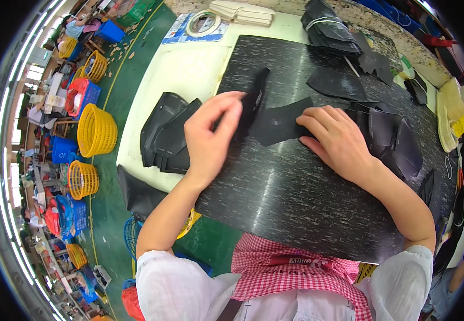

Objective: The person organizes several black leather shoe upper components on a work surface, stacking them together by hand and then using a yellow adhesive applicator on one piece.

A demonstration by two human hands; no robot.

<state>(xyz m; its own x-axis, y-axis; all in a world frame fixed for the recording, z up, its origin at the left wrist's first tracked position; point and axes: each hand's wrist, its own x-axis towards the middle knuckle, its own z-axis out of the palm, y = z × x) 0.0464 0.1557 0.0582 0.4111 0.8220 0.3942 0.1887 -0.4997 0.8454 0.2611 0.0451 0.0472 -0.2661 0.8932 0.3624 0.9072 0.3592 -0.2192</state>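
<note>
My left hand (213, 131) pinches the edge of a thin black piece (254, 99) of leather-like material, which stands tilted above the board. My right hand (336, 136) has its thumb and fingers closed on the right end of another black piece (277, 123), which lies low over the board. The two pieces meet or overlap between my hands; whether they are joined I cannot tell. Left of my left hand is a stack of black cut pieces (170, 131). Beyond my right hand, more dark pieces (395, 136) lie in an overlapping pile.
The speckled black board (275, 192) rests on a pale table (189, 69). Toward the back are a tied black bundle (328, 27), a single black piece (336, 84) and a tape roll (203, 24). Yellow baskets (97, 130) stand on the green floor at left.
</note>
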